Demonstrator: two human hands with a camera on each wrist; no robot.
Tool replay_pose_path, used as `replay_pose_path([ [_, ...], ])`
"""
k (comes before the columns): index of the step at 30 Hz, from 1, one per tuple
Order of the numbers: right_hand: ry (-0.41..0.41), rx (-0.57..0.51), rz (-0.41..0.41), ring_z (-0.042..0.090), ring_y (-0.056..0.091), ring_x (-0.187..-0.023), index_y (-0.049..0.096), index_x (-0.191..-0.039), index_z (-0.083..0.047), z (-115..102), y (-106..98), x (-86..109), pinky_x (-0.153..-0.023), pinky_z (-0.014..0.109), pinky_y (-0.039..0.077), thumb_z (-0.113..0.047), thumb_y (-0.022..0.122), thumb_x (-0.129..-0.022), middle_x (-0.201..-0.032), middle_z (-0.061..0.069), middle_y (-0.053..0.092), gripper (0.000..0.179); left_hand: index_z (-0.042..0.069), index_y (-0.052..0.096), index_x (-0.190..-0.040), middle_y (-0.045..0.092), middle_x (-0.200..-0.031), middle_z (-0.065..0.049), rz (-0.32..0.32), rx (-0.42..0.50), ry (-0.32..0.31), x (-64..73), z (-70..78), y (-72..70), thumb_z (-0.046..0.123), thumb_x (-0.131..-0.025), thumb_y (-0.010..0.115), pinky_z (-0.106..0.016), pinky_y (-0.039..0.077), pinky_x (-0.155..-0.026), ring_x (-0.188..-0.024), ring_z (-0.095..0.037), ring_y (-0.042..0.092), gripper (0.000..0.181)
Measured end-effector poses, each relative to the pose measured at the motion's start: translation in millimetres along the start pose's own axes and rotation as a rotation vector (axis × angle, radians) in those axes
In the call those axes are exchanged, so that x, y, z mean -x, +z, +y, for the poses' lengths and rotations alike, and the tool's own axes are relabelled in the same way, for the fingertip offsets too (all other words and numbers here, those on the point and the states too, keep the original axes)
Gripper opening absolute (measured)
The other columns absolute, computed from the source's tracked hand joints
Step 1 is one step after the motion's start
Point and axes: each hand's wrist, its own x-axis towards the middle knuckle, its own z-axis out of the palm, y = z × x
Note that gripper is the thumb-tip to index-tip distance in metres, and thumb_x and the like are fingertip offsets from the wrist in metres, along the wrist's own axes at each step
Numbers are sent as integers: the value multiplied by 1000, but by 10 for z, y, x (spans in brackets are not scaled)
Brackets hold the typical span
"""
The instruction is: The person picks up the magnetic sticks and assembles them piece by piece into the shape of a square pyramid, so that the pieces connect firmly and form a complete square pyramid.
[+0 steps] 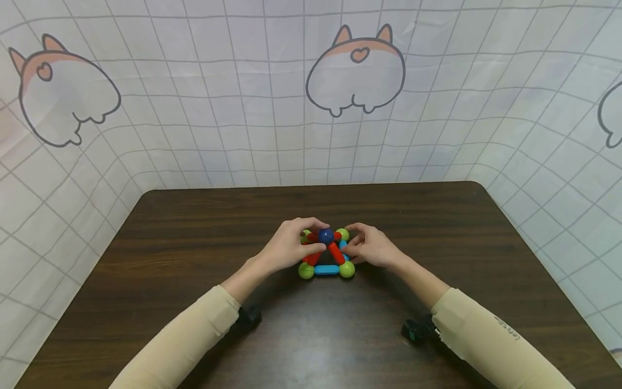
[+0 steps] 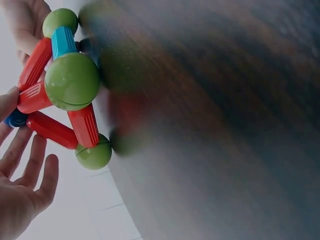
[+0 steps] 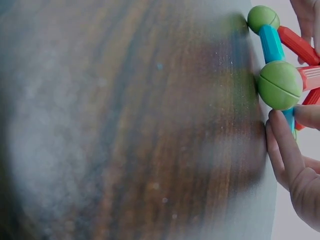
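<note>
A pyramid frame of magnetic rods and balls stands on the table in the head view. Its top is a dark blue ball (image 1: 326, 236), which my left hand (image 1: 293, 244) pinches between thumb and fingers. Red rods (image 1: 336, 253) slope from that ball to green balls (image 1: 347, 269) at the base corners. A light blue rod (image 1: 326, 269) joins the two front corners, and in the left wrist view a red rod (image 2: 83, 125) forms another base side. My right hand (image 1: 371, 247) pinches the light blue rod (image 3: 288, 118) of the right side, close to a green corner ball (image 3: 280, 85).
The brown wood-grain table (image 1: 194, 227) reaches back to a white grid-patterned curtain (image 1: 218, 108) with cartoon animal drawings. Dark wrist devices (image 1: 419, 329) sit under both forearms.
</note>
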Motion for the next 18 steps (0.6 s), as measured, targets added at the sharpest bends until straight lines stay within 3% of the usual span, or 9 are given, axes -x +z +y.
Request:
replay_pose_path([
  [14, -9, -10, -16, 27, 72, -86, 40, -150, 4, 11, -37, 5, -78, 40, 61, -8, 71, -97, -105, 19, 68, 62, 10, 62, -136, 66, -125, -2, -76, 6, 22, 33, -41, -77, 15, -92, 81, -45, 52, -98, -115, -27, 61, 48],
  [18, -22, 0, -31, 30, 72, -88, 39, -150, 5, 34, -100, 1, -79, 42, 61, -11, 72, -97, -108, 20, 67, 65, 6, 64, -134, 67, -126, -5, -46, 12, 13, 74, -73, -136, 16, -94, 78, -45, 52, -96, -114, -28, 62, 44],
])
